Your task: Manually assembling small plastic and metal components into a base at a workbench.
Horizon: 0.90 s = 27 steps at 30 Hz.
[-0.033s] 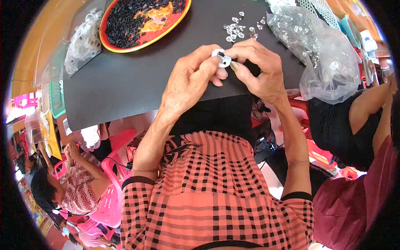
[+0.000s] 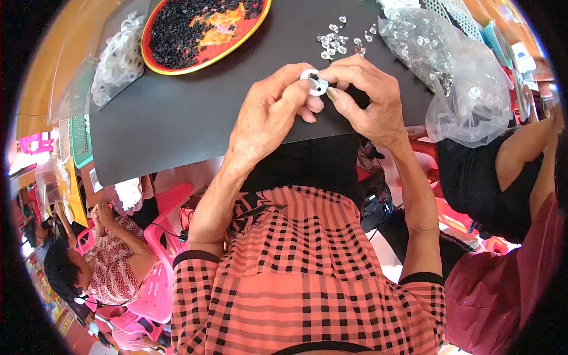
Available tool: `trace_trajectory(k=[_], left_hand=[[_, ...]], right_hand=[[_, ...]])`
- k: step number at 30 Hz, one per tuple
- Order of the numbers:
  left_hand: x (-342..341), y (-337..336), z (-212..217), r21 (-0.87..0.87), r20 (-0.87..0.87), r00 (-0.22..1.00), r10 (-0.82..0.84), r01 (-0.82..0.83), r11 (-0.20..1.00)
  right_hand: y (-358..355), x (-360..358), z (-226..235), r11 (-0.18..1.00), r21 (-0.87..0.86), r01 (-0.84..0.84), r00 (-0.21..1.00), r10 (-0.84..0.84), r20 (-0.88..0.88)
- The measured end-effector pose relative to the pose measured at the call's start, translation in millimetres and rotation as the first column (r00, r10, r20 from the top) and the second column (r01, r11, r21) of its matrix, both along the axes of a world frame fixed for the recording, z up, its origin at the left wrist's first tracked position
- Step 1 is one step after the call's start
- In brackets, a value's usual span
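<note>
Over the dark tabletop, near its front edge, my left hand (image 2: 266,112) pinches a small white round plastic disc (image 2: 322,86) between thumb and fingers. Dark spots or small black pieces show on the disc's face; which they are is too small to tell. My right hand (image 2: 373,94) meets the disc from the other side, its index fingertip on the upper rim and its thumb at the right edge. Beyond the hands, several clear faceted pieces (image 2: 334,44) lie loose on the table. A red tray (image 2: 251,36) with a yellow rim, heaped with small black pieces (image 2: 177,35), stands at the far left.
Left of the tray sits a clear bag of white parts (image 2: 120,59). A large clear bag (image 2: 420,44) of shiny transparent pieces lies at the right, overhanging the table edge (image 2: 195,164). One person (image 2: 515,284) sits close on my right; another (image 2: 118,254) sits on a pink chair at left.
</note>
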<state>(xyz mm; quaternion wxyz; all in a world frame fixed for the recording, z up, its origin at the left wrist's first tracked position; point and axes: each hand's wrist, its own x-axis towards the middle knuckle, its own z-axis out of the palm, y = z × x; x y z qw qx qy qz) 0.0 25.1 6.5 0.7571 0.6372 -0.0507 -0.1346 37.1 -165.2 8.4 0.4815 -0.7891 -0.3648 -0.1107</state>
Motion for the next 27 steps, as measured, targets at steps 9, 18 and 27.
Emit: trace_trajectory(k=[9,18,27], left_hand=[[0.6,-4.2,-2.8,-0.033,0.058,0.997,0.046,-0.044,0.998],[1.3,-4.2,-0.2,-0.011,0.060,0.998,0.015,-0.015,1.000],[2.6,-10.8,-3.0,-0.220,-0.058,0.997,0.044,-0.056,0.974]], right_hand=[[0.0,1.1,-5.4,1.000,0.027,0.000,1.000,0.000,-0.007],[-1.8,-0.9,-2.6,0.998,0.050,0.026,0.996,-0.022,-0.083],[-3.4,-4.1,2.0,0.998,0.046,0.034,0.978,-0.023,-0.207]])
